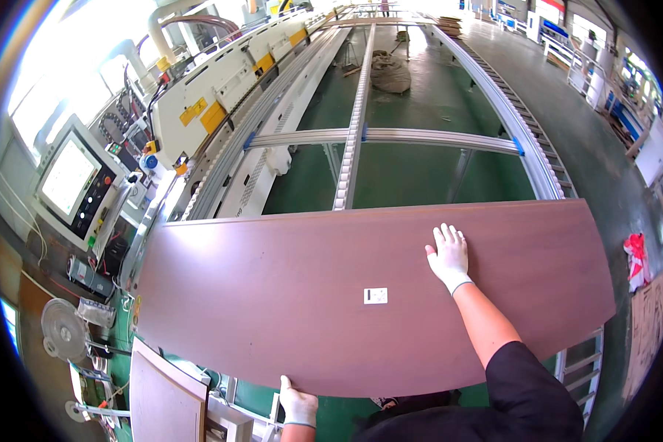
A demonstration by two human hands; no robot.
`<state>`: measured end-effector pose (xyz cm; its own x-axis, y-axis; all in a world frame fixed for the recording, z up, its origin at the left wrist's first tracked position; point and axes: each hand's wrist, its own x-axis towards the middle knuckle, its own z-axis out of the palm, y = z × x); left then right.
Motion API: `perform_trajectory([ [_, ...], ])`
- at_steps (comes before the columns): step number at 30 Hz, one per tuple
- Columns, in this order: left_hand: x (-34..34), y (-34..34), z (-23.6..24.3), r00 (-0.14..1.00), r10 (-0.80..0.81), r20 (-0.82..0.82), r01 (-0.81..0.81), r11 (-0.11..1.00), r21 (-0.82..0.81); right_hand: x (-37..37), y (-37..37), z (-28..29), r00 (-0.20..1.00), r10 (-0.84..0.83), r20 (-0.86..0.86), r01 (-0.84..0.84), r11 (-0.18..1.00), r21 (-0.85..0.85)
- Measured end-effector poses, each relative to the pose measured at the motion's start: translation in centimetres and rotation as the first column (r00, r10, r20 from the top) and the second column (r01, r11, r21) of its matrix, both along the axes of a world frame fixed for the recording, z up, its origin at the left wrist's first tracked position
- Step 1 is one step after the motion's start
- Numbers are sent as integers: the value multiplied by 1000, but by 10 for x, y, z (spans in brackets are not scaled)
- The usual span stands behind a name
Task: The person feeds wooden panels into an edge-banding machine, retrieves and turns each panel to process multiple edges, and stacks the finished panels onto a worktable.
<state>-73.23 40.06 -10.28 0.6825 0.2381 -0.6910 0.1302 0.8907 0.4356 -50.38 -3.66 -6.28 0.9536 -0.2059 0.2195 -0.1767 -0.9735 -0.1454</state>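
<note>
A large reddish-brown panel (309, 317) lies across the near end of the machine's rails, with a small white label (375, 296) near its middle. My right hand (451, 258), in a white glove, rests on the panel's top face right of the label, its fingers stretched out. At the panel's near edge is my left hand (298, 407), also gloved in white. Its thumb shows at the edge, and the fingers look wrapped underneath, where the panel hides them.
A long machine (206, 103) with yellow patches runs along the left, beside a control screen (70, 173). Roller rails (357, 110) and a crossbar (435, 140) stretch away over a green floor. Another panel (166, 398) stands at lower left. A sack (390, 71) sits between the rails.
</note>
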Motion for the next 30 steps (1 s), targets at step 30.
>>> perform_trajectory([
  [30,140,14,9,828,-556,-75,537,747,392,98,2,-21,992,-23,120,32,997,-71],
])
